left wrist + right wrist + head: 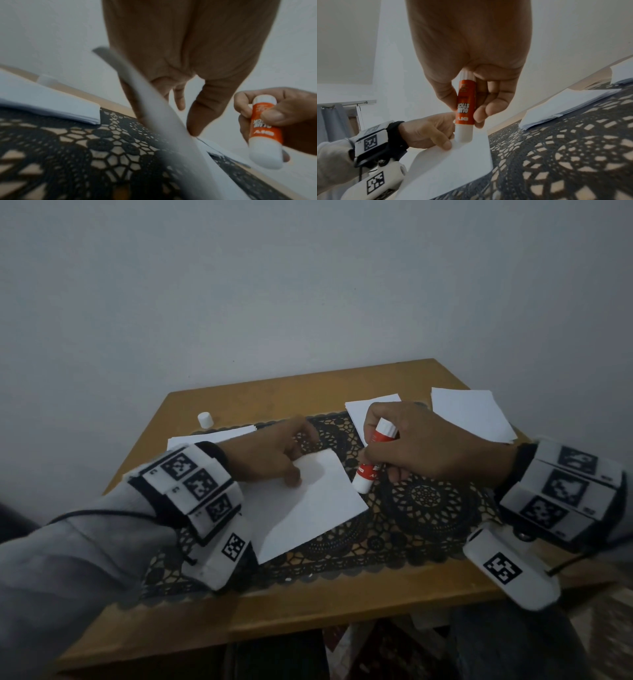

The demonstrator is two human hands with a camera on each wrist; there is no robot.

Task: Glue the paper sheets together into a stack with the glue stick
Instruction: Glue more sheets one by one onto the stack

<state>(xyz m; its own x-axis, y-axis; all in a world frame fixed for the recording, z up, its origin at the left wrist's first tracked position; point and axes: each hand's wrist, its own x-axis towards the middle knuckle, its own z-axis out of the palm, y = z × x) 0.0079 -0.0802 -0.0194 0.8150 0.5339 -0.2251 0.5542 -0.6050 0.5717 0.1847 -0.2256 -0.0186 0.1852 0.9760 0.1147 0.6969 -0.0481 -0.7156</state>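
The left hand point(270, 453) pinches the far edge of a white square paper sheet point(308, 508), thumb on top and fingers curled beneath, lifting that edge off the black lace table runner point(431, 508) while the near part lies lower; the right hand point(435, 446) grips a red-and-white plastic glue stick point(373, 460), thumb and fingers wrapped round its barrel, its white lower end pointing down just beside the sheet's right corner; whether it touches the paper cannot be told; beyond the right hand lie two more lots of white sheets, a small pile point(363, 412) right behind its fingers and another pile point(472, 416) farther to its right; a third white pile point(212, 436) lies behind the left wrist; a small white cap point(205, 419) stands on the bare wooden table point(342, 604) beyond the left hand.
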